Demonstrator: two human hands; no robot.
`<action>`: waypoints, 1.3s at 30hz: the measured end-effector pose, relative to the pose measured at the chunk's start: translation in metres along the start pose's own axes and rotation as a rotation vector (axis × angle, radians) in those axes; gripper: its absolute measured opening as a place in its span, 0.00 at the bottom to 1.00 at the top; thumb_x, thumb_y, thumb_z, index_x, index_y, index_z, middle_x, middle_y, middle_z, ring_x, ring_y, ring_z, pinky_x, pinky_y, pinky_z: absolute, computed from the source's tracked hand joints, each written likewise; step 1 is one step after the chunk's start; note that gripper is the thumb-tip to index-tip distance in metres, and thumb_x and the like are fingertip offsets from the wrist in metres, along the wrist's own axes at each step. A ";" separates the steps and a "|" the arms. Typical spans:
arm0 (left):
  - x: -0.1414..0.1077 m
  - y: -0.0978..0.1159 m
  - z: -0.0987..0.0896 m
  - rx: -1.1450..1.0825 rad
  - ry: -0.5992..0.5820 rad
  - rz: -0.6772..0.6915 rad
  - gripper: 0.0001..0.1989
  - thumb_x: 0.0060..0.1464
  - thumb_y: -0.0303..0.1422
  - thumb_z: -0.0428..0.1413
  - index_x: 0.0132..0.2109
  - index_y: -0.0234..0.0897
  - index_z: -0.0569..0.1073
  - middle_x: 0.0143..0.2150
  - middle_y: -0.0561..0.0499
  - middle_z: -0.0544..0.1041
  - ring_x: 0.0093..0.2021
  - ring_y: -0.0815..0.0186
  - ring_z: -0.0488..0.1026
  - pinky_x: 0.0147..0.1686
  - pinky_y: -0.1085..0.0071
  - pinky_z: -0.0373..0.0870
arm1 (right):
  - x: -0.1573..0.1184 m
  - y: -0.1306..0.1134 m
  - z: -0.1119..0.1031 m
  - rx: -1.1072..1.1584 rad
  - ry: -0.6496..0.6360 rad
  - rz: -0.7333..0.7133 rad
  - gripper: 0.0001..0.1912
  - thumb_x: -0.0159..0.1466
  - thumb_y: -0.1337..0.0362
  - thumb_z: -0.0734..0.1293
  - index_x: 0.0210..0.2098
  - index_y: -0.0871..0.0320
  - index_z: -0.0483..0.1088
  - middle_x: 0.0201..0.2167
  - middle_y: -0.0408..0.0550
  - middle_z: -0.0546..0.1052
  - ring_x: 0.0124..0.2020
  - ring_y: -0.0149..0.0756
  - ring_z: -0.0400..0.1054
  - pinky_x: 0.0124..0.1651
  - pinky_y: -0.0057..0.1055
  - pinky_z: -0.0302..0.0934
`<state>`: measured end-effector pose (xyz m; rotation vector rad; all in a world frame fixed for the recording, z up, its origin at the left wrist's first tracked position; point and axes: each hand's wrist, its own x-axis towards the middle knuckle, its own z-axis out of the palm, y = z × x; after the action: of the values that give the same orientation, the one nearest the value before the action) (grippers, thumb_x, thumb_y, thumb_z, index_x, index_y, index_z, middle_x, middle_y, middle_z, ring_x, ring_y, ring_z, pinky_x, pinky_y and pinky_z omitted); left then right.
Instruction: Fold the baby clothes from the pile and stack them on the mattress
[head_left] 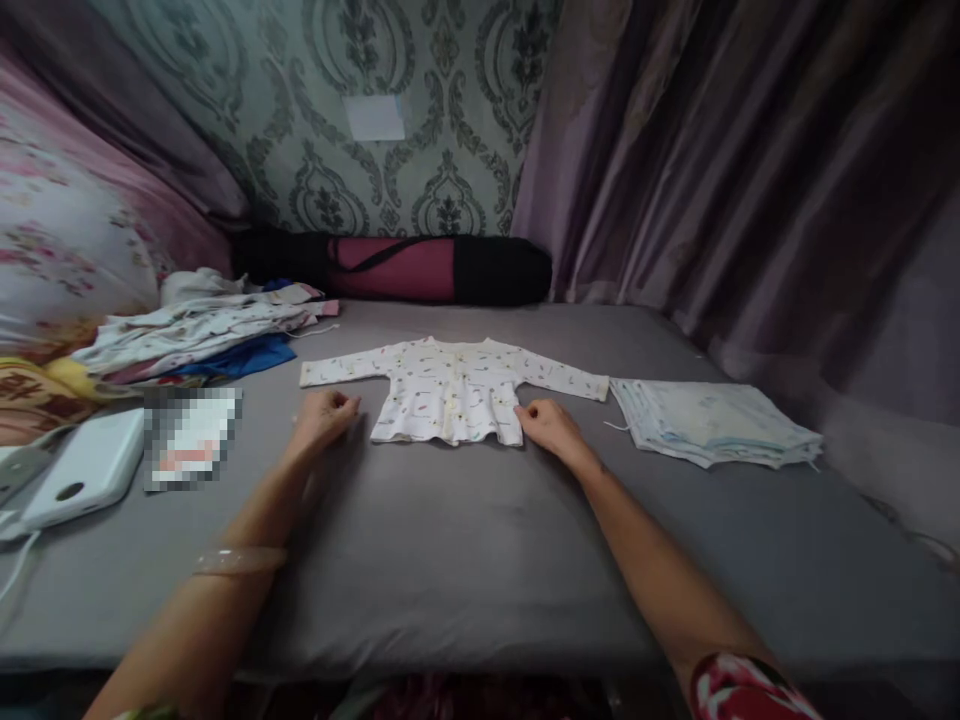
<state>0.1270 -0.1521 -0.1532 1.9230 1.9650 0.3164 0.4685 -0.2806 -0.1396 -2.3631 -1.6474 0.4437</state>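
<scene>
While the right hand (553, 428) pinches the small white shirt (420, 400) near its hem, the left hand (321, 418), drawn narrow, is just beside a sleeve (345, 367); the shirt lies spread on the gray sheet (450, 560), near folded cloths (712, 415).

On the sheet-covered surface (450, 560), a shirt (420, 400) lies spread in the middle, with a cloth stack (712, 415) just beside its right-hand sleeve end, a clothes heap (202, 330) to the left, a power bank (94, 465) before that heap, and a bag (405, 270) behind, before the wall (442, 60).
</scene>
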 end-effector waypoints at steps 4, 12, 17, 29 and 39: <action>-0.022 0.027 0.001 0.055 -0.117 0.046 0.21 0.54 0.47 0.47 0.30 0.36 0.74 0.28 0.46 0.75 0.34 0.58 0.72 0.30 0.69 0.61 | -0.010 -0.007 0.004 -0.048 -0.021 0.039 0.21 0.63 0.47 0.60 0.33 0.55 0.76 0.34 0.52 0.79 0.36 0.42 0.72 0.32 0.30 0.53; -0.036 0.028 0.013 -0.076 -0.039 0.159 0.18 0.48 0.48 0.52 0.27 0.36 0.72 0.25 0.49 0.72 0.30 0.62 0.69 0.28 0.71 0.58 | -0.018 -0.008 0.004 -0.064 -0.024 -0.046 0.12 0.64 0.59 0.60 0.32 0.56 0.72 0.32 0.49 0.78 0.33 0.37 0.69 0.30 0.29 0.48; -0.035 0.015 0.018 -0.310 0.037 0.199 0.21 0.49 0.51 0.51 0.36 0.37 0.68 0.23 0.54 0.70 0.26 0.66 0.65 0.27 0.73 0.58 | -0.018 -0.008 -0.001 0.012 0.006 -0.032 0.11 0.63 0.62 0.60 0.40 0.59 0.71 0.33 0.50 0.78 0.32 0.35 0.69 0.29 0.28 0.50; -0.030 -0.006 0.014 -0.149 -0.126 0.484 0.22 0.59 0.50 0.46 0.47 0.45 0.77 0.46 0.50 0.79 0.45 0.57 0.74 0.45 0.67 0.66 | -0.022 0.002 -0.014 -0.079 -0.113 -0.249 0.23 0.65 0.67 0.56 0.56 0.48 0.70 0.52 0.46 0.76 0.52 0.40 0.70 0.51 0.31 0.59; -0.017 -0.010 0.006 0.073 0.062 0.690 0.18 0.56 0.46 0.50 0.40 0.43 0.80 0.35 0.46 0.73 0.35 0.61 0.69 0.36 0.66 0.66 | -0.010 0.010 -0.029 -0.007 -0.179 -0.282 0.18 0.65 0.60 0.59 0.51 0.49 0.74 0.44 0.44 0.80 0.43 0.38 0.71 0.41 0.28 0.59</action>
<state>0.1203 -0.1704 -0.1604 2.6173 1.2910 0.4881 0.4849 -0.2941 -0.1149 -2.1012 -2.0261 0.6075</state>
